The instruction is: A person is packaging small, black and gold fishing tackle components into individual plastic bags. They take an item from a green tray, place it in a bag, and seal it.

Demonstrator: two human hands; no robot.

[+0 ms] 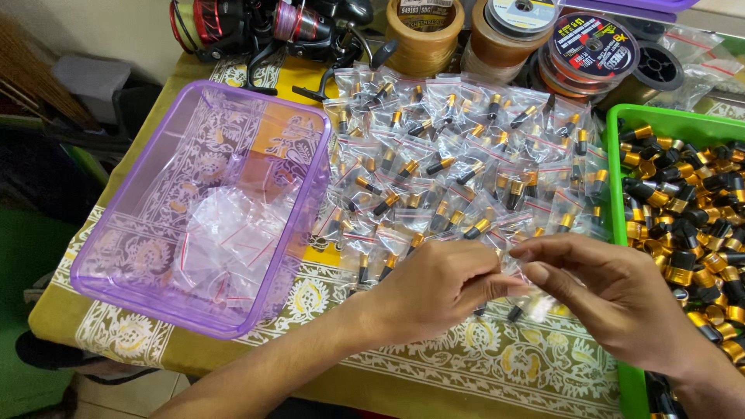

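Already a wide heap of filled bags (pixel 458 167) covers the middle of the table (pixel 434 365), each small clear bag holding a black cap with a gold band, so a good share of the packing looks done. Both hands meet just in front of that heap: the left hand (pixel 434 291) has its fingertips pinched together on one more bag (pixel 518 299), and the right hand (pixel 613 291) pinches the same bag from the other side, thumb against forefinger; a dark cap shows hanging inside it just below the fingers. Plenty seems left, though. The green tray (pixel 621 132) on the right is piled deep with loose caps (pixel 691 217), glossy black plastic with shiny metallic gold collars, short and cylindrical. On the left, the purple tub (pixel 303 225) is translucent, rectangular with rounded corners, and holds only a thin scatter of empty bags (pixel 225 240), flimsy crinkled film with a red strip along the seal. Under it all lies a yellow cloth with a white floral border, soft and flat. At the far edge sit fishing reels (pixel 264 27) and round spools (pixel 590 46) of line, hard plastic, some tan, some clear.
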